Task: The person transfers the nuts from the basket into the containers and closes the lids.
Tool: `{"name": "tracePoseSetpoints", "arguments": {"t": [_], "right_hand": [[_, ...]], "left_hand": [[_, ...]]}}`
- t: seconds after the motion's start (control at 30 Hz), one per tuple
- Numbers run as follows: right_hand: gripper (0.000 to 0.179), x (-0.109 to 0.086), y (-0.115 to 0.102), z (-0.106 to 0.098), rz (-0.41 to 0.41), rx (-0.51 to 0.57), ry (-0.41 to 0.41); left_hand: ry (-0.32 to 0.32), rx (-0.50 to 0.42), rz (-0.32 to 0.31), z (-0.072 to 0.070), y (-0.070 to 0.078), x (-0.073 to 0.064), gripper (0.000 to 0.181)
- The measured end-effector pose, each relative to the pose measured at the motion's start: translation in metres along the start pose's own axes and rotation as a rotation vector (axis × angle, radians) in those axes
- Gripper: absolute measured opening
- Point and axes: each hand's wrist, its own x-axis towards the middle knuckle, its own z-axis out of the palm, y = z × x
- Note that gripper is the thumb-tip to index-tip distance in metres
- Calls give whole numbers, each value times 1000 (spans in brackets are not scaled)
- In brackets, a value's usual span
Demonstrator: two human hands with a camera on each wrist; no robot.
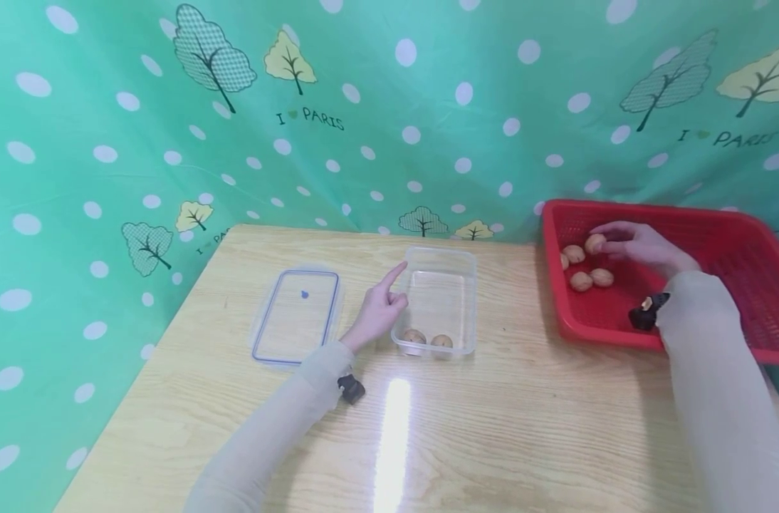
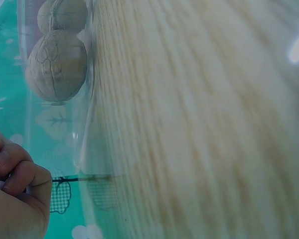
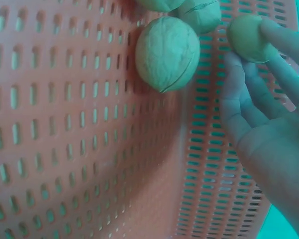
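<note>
In the head view my right hand is inside the red basket, pinching a walnut between thumb and fingertips. The right wrist view shows this walnut lifted off the basket's floor. Several more walnuts lie at the basket's left end. At the middle of the table stands a clear plastic container with two walnuts at its near end. My left hand is at its left wall, index finger extended along the rim, other fingers bent with nothing visible in them.
A clear lid with a blue seal lies flat on the wooden table, left of the container. Green patterned cloth hangs behind the table and along its left side. The basket's raised, perforated walls surround my right hand.
</note>
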Motion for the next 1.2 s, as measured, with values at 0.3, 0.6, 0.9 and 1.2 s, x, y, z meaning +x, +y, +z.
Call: {"name": "tracePoseSetpoints", "arguments": {"t": [0.3, 0.6, 0.9, 1.2], "right_hand": [[54, -4, -6, 2, -46, 76, 75], [57, -8, -23, 0, -49, 37, 67], [61, -5, -42, 1, -53, -2, 71], [63, -8, -61, 2, -66, -37, 62]], "left_hand": [[-1, 7, 17, 1, 1, -2, 63], [-16, -3, -20, -6, 31, -10, 63], [-20, -6, -12, -8, 42, -13, 62], [-2, 2, -4, -3, 23, -7, 62]]}}
